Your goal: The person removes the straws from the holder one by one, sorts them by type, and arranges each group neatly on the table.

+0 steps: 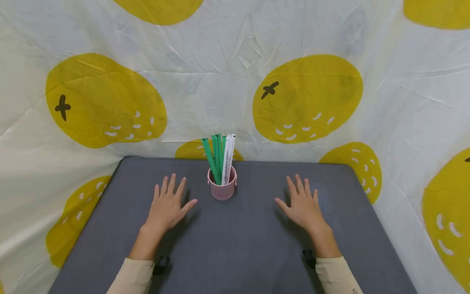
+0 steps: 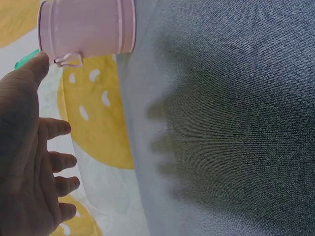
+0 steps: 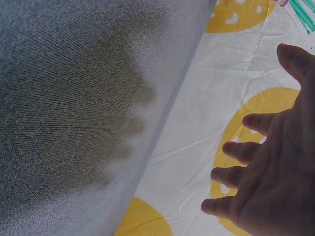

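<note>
A pink bucket [image 1: 222, 191] stands upright near the back edge of the table, holding several green sticks [image 1: 217, 157] and white sticks [image 1: 228, 159] that lean out of its top. To its left, my left hand [image 1: 167, 210] hovers palm down above the table, fingers spread, holding nothing. My right hand [image 1: 304, 208] hangs over the table farther to the right of the bucket, its fingers also spread and holding nothing. In the left wrist view the bucket [image 2: 86, 27] shows beyond the thumb of my left hand [image 2: 27, 162]. The right wrist view shows my right hand [image 3: 275, 167] above the cloth.
A dark grey cloth covers the table [image 1: 235, 245]. Behind and beside it hangs a white curtain [image 1: 209, 98] with large yellow fruit shapes. Near each wrist is a small black device, the left one [image 1: 161, 265] and the right one [image 1: 309, 258].
</note>
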Action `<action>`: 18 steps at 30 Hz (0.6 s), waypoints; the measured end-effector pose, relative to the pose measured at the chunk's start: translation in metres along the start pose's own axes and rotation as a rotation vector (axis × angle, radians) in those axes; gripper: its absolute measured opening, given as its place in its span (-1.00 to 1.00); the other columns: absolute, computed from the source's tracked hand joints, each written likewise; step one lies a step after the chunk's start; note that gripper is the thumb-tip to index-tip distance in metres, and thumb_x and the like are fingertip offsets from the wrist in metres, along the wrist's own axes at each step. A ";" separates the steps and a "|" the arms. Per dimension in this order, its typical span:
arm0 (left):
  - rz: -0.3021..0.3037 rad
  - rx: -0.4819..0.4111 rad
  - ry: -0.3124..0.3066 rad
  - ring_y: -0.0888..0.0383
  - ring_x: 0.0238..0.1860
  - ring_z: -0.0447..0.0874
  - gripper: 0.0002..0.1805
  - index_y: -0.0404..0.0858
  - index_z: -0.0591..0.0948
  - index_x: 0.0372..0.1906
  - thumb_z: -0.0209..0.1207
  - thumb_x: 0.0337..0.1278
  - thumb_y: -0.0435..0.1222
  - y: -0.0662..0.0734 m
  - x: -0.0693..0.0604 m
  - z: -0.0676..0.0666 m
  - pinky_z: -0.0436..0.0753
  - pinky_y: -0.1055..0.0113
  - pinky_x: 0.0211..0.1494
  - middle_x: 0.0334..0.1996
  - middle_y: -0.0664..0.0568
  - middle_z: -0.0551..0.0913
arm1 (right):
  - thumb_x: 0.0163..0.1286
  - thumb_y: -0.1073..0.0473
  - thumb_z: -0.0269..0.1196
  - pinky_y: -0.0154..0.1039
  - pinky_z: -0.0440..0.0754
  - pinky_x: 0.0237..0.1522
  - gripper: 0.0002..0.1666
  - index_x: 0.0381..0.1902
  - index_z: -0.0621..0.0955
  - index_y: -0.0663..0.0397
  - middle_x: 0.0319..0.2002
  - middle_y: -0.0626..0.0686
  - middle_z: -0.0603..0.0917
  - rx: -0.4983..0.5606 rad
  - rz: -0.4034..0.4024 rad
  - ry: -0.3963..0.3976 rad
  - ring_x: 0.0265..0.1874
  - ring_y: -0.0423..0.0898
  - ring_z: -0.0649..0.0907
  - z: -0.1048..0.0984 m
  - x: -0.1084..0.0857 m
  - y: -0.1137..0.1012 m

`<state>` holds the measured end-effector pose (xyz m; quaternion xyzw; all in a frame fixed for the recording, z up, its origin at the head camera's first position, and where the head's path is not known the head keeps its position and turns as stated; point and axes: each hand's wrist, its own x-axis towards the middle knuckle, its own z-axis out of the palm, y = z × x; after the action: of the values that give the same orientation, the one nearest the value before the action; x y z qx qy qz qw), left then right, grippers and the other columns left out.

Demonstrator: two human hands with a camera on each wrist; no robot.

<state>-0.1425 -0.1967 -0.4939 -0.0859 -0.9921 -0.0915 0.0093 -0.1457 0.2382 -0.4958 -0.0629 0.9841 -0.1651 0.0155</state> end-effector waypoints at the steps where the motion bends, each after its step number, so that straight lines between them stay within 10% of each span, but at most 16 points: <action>1: 0.001 0.001 -0.004 -0.38 0.64 -0.10 0.01 -0.18 0.14 0.65 0.03 0.35 0.35 0.000 0.001 -0.001 -0.04 -0.42 0.59 0.64 -0.34 -0.01 | 0.46 -0.50 0.06 0.63 -0.15 0.43 0.14 0.68 0.01 0.05 0.66 0.32 -0.05 -0.006 -0.004 -0.001 0.61 0.44 -0.09 -0.001 0.000 0.000; 18: 0.103 -0.115 0.055 -0.35 0.57 0.16 -0.14 -0.29 0.24 0.60 0.08 0.46 0.18 0.009 0.016 -0.009 0.14 -0.32 0.59 0.58 -0.34 0.19 | 0.44 -0.16 0.28 0.37 0.36 0.42 -0.13 0.53 0.36 0.18 0.52 0.30 0.36 0.049 -0.164 0.187 0.45 0.34 0.40 0.002 0.009 -0.002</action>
<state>-0.1568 -0.1873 -0.4833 -0.1346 -0.9788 -0.1501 0.0363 -0.1547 0.2347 -0.4972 -0.1272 0.9684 -0.1952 -0.0886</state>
